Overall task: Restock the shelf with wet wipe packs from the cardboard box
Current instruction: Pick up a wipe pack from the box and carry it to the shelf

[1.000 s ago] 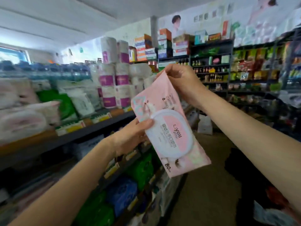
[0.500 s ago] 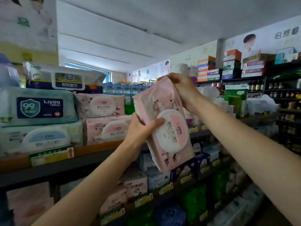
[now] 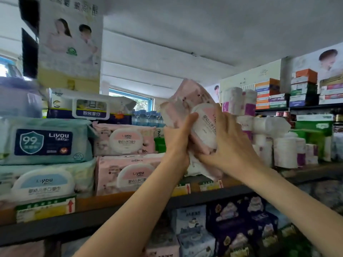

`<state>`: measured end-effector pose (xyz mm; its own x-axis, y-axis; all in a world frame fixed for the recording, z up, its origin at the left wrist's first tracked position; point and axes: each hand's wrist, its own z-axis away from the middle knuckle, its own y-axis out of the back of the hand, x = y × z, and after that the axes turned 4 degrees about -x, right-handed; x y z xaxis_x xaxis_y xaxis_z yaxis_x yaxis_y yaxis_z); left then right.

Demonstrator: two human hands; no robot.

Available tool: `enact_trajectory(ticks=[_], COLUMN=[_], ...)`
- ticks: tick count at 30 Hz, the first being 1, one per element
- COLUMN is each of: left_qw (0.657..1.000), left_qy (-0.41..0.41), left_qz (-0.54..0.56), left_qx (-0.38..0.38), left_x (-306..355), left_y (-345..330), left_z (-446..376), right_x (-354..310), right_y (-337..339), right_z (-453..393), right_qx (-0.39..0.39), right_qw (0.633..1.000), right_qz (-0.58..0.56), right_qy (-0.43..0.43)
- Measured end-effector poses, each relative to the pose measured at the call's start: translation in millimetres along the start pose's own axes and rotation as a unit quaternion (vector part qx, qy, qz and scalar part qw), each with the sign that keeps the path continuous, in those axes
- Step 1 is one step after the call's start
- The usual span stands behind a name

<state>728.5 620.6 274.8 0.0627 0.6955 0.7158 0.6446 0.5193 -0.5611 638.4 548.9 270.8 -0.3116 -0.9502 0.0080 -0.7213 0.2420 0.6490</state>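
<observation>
Gripping one pink wet wipe pack (image 3: 187,101), soft crinkled film with a round white lid, tilted on end above the shelf (image 3: 104,217): left hand (image 3: 176,138) clamped on its lower left edge, right hand (image 3: 228,143) spread over the lid, fingers splayed, thumb under. Both forearms reach up from 6 o'clock. At 9 o'clock of the hands, two pink stacked packs (image 3: 126,158), flat, same lids. Further at 9 o'clock, two teal packs (image 3: 46,141). At 3 o'clock, several white paper rolls (image 3: 285,151), cylindrical; exact count unclear.
</observation>
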Motion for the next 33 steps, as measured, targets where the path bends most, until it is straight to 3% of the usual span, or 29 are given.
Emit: enact_trajectory(ticks=[4,9,11,13,16,18,20,22,26,30,33], left_qw=[0.995,0.97,0.958,0.945,0.863,0.777,0.667,0.583,0.524,0.503,0.467], left_qy=[-0.1,-0.168,-0.189,-0.22,-0.271,-0.213,-0.133,-0.106,-0.108,-0.103,-0.124], left_qz=[-0.029,-0.173,-0.215,-0.228,-0.397,-0.573,-0.72,-0.795,-0.839,-0.852,-0.867], left_qx=[-0.009,-0.027,0.004,0.085,0.157,0.154,0.142,0.127,0.105,0.107,0.122], left_x=[18.7,59.4,81.0,105.6,128.0,126.0,116.6,109.2,108.9,106.1,100.7], left_y=[-2.8,43.5,69.3,94.3,116.2,129.3,144.7,152.8,148.4,142.9,141.5], left_z=[-20.1,-26.9,-20.8,-12.6,-2.5,-1.6,0.8,4.4,2.3,-2.1,-1.9], right_x=[11.0,-0.9,-4.2,-7.2,-20.1,-33.6,-42.9,-44.4,-40.5,-42.5,-41.4], right_y=[-25.7,-66.9,-77.5,-86.4,-102.1,-116.9,-133.7,-146.0,-148.4,-152.7,-158.4], right_z=[-16.8,-46.4,-68.2,-91.1,-115.4,-117.8,-113.0,-108.6,-110.2,-105.8,-100.0], right_qx=[0.139,0.185,0.2,0.208,0.211,0.191,0.162,0.153,0.138,0.133,0.167], right_qw=[0.985,0.962,0.955,0.946,0.919,0.904,0.904,0.91,0.916,0.932,0.934], right_qz=[-0.096,-0.162,-0.133,-0.077,0.006,0.014,0.0,-0.005,-0.017,-0.028,-0.023], right_qy=[0.035,0.118,0.176,0.237,0.332,0.381,0.397,0.385,0.376,0.336,0.315])
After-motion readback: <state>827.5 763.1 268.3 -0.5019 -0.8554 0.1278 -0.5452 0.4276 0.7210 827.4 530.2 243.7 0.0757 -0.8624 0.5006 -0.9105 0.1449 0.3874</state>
